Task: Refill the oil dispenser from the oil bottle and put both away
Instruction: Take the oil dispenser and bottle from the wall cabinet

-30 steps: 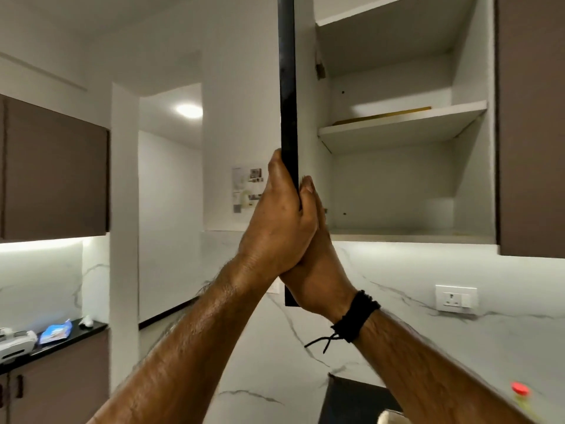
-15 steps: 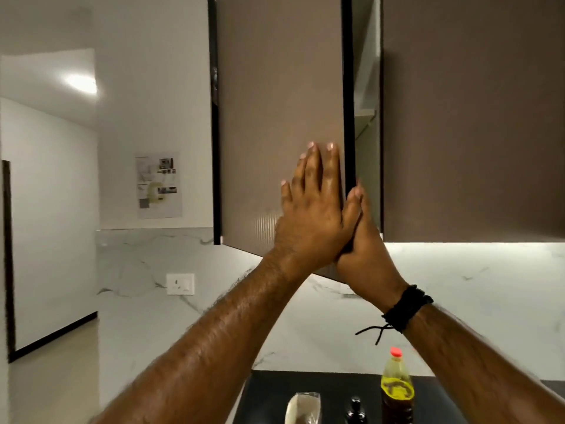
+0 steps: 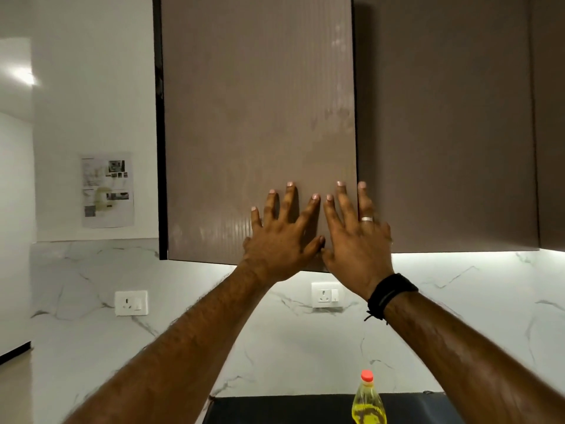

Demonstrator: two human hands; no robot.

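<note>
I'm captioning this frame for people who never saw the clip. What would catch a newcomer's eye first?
Two bare hands, the left hand and the right hand, pressed flat with fingers spread on the lower part of a brown wall cabinet door at centre. Next, the oil bottle with its red cap, standing on the dark counter at the bottom edge, below the right arm.

One head-worn camera faces forward and slightly upward, close to the ribbed brown wall-cabinet door (image 3: 256, 123); black countertop (image 3: 275, 410) edges the bottom.
</note>
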